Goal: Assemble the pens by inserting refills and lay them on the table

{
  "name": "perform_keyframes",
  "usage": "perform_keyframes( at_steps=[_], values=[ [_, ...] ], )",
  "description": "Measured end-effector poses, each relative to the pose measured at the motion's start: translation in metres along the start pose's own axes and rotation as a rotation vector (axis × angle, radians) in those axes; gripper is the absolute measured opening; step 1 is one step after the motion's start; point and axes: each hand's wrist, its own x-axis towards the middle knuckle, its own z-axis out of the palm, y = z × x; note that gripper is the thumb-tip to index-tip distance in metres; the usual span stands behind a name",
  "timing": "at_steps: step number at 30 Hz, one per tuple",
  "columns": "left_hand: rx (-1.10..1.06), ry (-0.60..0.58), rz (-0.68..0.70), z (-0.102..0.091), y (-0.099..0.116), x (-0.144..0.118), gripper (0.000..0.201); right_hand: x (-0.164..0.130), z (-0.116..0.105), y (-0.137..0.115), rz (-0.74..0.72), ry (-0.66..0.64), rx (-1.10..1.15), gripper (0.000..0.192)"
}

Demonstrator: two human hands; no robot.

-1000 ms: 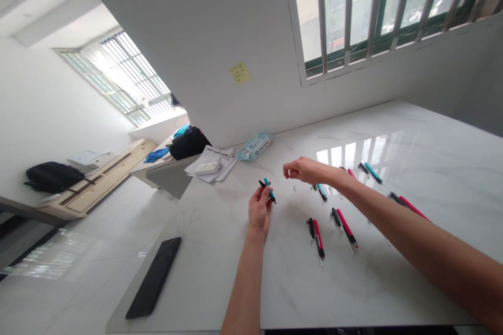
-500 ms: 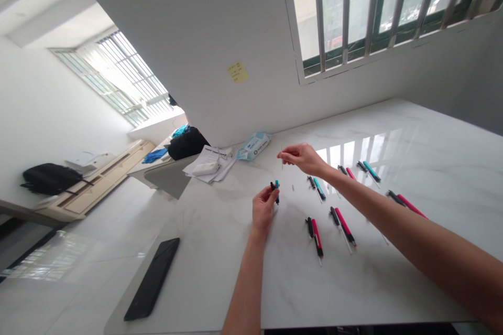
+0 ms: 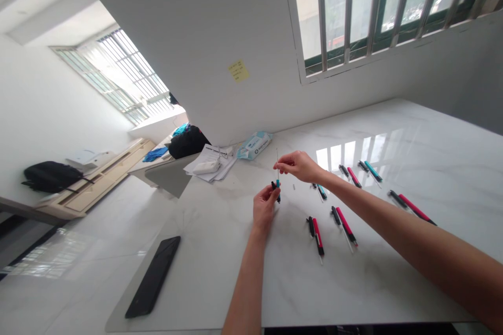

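White marble tabletop (image 3: 393,282) carries rows of pen parts (image 3: 341,222), pink and teal barrels beside black caps, still apart. Left hand (image 3: 264,209) pinches a teal barrel (image 3: 277,188) upright above the tabletop; right hand (image 3: 299,165) pinches a thin refill (image 3: 277,163) at its top end. Judged: one pen underway, the rest unassembled.

The pen barrel (image 3: 277,184) you held in your left hand (image 3: 264,210) was teal with a black part beside it, and the refill (image 3: 277,159) in your right hand (image 3: 299,165) was thin and pale. The table (image 3: 412,130) was white with faint grey marble veins. On it, right of your left hand, lay pens (image 3: 346,225) in pink and black and others in teal and black. Near the table's left edge lay a black phone (image 3: 153,276). Beyond your hands sat a light blue wipes pack (image 3: 254,146) and white papers (image 3: 210,163). A yellow note (image 3: 239,71) stuck on the white wall above the table.
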Motion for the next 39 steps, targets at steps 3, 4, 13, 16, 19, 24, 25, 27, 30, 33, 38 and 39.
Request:
perform_keyframes(
  at_steps=[3, 4, 13, 16, 19, 24, 25, 27, 30, 33, 38, 39],
  values=[
    [-0.003, -0.001, -0.007, 0.001, 0.001, 0.0, 0.043, 0.001, -0.003, 0.0, -0.014, -0.025, 0.008, 0.032],
    [0.003, -0.007, -0.008, 0.001, 0.001, -0.001, 0.043, 0.001, -0.003, 0.0, -0.021, -0.048, 0.018, 0.033],
    [0.006, -0.036, 0.004, 0.002, 0.004, -0.002, 0.038, 0.001, 0.0, 0.0, -0.051, -0.114, -0.013, 0.034],
    [-0.013, -0.026, 0.002, 0.0, 0.001, 0.001, 0.037, 0.0, 0.001, 0.001, -0.045, -0.189, -0.067, 0.032],
    [-0.07, 0.012, -0.018, -0.001, 0.0, 0.002, 0.039, 0.0, -0.002, 0.005, -0.069, -0.196, -0.232, 0.031],
    [-0.156, 0.071, -0.074, 0.001, 0.005, 0.0, 0.046, 0.0, -0.008, 0.027, -0.119, -0.249, -0.665, 0.021],
    [-0.164, 0.079, -0.087, 0.002, 0.007, -0.001, 0.046, 0.0, -0.008, 0.033, -0.096, -0.288, -0.712, 0.022],
    [-0.17, 0.088, -0.107, 0.003, 0.01, -0.002, 0.046, 0.0, -0.005, 0.043, -0.053, -0.335, -0.744, 0.025],
    [-0.164, 0.08, -0.112, 0.004, 0.011, -0.002, 0.045, -0.001, 0.0, 0.053, -0.033, -0.324, -0.704, 0.017],
    [-0.144, 0.068, -0.102, 0.003, 0.009, -0.002, 0.044, -0.003, 0.002, 0.054, -0.057, -0.292, -0.683, 0.011],
    [-0.087, 0.054, -0.067, 0.002, 0.003, 0.001, 0.042, -0.002, -0.009, 0.046, -0.08, -0.247, -0.64, 0.014],
    [-0.062, 0.044, -0.056, 0.002, 0.002, 0.002, 0.042, -0.001, -0.013, 0.044, -0.08, -0.223, -0.62, 0.016]
  ],
)
